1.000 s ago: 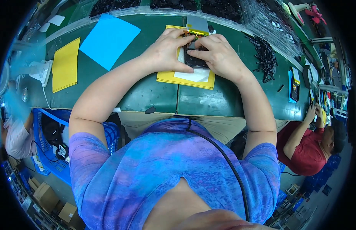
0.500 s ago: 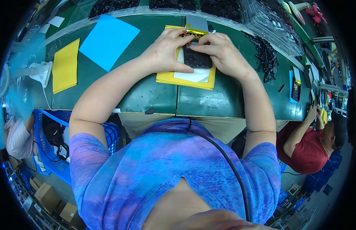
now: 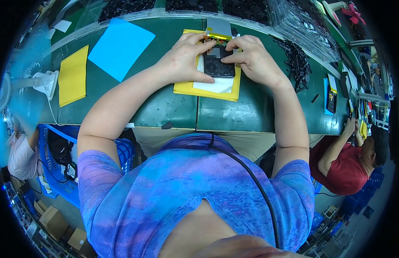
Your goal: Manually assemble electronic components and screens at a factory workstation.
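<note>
A flat black device casing (image 3: 219, 69) lies on a white sheet (image 3: 224, 86) over a stack of yellow sheets (image 3: 186, 89). Beyond its far edge a silver flat pack (image 3: 219, 27) with a yellow edge leans out, and small coloured wires and a strip of circuit board show between the two. My left hand (image 3: 182, 60) spans the casing's left side, index finger near the wires and thumb at the near corner. Bent over the right side is my right hand (image 3: 253, 58), its thumb on the casing and its index fingertip near the far right corner.
A blue sheet (image 3: 121, 49) and more yellow sheets (image 3: 73, 76) lie to the left, beside a white fan stand (image 3: 47, 84). Black parts (image 3: 296, 64) are heaped at right. Clear trays (image 3: 302, 26) stand behind. A co-worker in red (image 3: 345, 165) sits at far right.
My right hand has drawn back a little to the right, uncovering more of the casing and a grey patch inside it. The left hand keeps its place on the casing.
</note>
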### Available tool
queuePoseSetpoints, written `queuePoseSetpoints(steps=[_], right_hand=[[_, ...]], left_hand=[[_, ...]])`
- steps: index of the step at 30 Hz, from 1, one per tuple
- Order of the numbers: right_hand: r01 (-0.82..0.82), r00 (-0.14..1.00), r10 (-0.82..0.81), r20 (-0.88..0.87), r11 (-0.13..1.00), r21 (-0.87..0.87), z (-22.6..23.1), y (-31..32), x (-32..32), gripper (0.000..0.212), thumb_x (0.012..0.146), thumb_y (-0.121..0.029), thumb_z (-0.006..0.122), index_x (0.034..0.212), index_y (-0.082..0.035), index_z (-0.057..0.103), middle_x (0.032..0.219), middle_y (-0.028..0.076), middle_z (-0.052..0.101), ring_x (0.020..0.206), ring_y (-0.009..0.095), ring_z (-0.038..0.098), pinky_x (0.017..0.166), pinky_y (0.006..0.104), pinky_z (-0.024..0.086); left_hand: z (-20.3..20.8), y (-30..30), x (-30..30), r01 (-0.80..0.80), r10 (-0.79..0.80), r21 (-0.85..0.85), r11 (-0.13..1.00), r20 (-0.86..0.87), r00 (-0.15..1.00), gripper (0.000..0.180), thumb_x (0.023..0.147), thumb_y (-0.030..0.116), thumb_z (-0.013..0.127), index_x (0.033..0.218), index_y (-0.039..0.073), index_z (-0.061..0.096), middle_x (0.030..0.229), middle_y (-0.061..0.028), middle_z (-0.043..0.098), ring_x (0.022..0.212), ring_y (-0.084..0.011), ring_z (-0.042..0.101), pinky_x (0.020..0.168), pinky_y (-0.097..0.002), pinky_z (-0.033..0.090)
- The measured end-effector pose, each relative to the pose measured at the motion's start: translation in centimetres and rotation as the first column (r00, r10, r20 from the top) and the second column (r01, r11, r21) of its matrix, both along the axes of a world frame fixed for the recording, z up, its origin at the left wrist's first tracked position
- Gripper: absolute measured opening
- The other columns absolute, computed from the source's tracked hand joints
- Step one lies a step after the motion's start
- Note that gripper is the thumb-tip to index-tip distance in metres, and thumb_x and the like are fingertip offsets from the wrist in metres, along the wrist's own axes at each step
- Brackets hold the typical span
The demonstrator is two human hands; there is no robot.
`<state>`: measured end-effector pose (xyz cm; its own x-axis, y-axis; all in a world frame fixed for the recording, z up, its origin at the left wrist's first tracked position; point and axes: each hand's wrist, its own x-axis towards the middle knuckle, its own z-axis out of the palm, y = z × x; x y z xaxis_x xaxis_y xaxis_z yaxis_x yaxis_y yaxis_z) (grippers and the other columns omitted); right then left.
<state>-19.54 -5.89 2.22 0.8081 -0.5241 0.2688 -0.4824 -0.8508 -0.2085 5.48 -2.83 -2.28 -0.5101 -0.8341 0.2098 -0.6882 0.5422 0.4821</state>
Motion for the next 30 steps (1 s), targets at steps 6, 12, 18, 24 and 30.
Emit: queuePoseSetpoints(steps=[6, 12, 18, 24, 30], right_hand=[[0.023, 1.000, -0.023, 0.008, 0.999, -0.022, 0.5, -0.3, -0.7, 0.026, 0.072, -0.001, 0.067, 0.090, -0.014, 0.079, 0.101, 0.003, 0.064, 0.104, 0.024, 0.061, 0.103, 0.0419, 0.041], [0.017, 1.000, -0.017, 0.004, 1.000, -0.011, 0.4, 0.0, -0.3, 0.020, 0.069, 0.000, 0.069, 0.085, -0.010, 0.077, 0.100, 0.004, 0.065, 0.103, 0.025, 0.062, 0.101, 0.0417, 0.043], [0.150, 0.949, -0.159, 0.272, 0.987, 0.054, 2.1, -0.9, -1.4, 0.028, 0.078, 0.005, 0.061, 0.101, -0.007, 0.073, 0.095, 0.010, 0.067, 0.090, 0.031, 0.066, 0.079, 0.0380, 0.054], [0.849, 0.505, -0.830, 0.236, 0.527, 0.039, 5.0, -10.3, -11.3, 0.029, 0.087, -0.031, 0.070, 0.107, -0.011, 0.075, 0.106, 0.012, 0.074, 0.094, 0.027, 0.072, 0.083, 0.0356, 0.055], [0.993, 0.095, -0.926, -0.365, 0.114, -0.032, 7.3, -16.8, -19.2, 0.069, 0.071, -0.063, 0.080, 0.116, -0.011, 0.073, 0.124, 0.009, 0.069, 0.119, 0.029, 0.063, 0.100, 0.0454, 0.046]], left_hand=[[0.7, -0.5, -0.3, 0.039, -0.041, -0.042, 0.998, -0.050, 0.998, 0.096, 0.060, 0.047, 0.088, 0.140, 0.007, 0.055, 0.146, -0.0265, 0.043, 0.136, -0.0420, 0.039, 0.114, -0.0475, 0.036], [0.7, -0.3, 0.3, 0.062, -0.061, 0.021, 0.998, -0.055, 0.997, 0.097, 0.057, 0.033, 0.092, 0.142, 0.007, 0.052, 0.148, -0.0237, 0.041, 0.137, -0.0412, 0.036, 0.114, -0.0478, 0.034], [1.5, 0.0, 0.2, 0.118, -0.117, 0.046, 0.992, -0.020, 0.993, 0.093, 0.061, 0.031, 0.090, 0.142, 0.007, 0.052, 0.153, -0.0273, 0.033, 0.143, -0.0432, 0.031, 0.118, -0.0483, 0.029], [2.2, 1.2, 0.2, 0.091, -0.091, 0.029, 0.995, 0.028, 0.995, 0.082, 0.067, 0.030, 0.088, 0.141, 0.016, 0.056, 0.159, -0.0291, 0.022, 0.148, -0.0456, 0.021, 0.119, -0.0508, 0.026], [2.7, 1.6, -0.3, 0.181, -0.179, -0.017, 0.983, 0.081, 0.980, 0.056, 0.078, 0.022, 0.079, 0.132, 0.023, 0.065, 0.162, -0.0237, 0.020, 0.150, -0.0443, 0.017, 0.118, -0.0538, 0.024]])
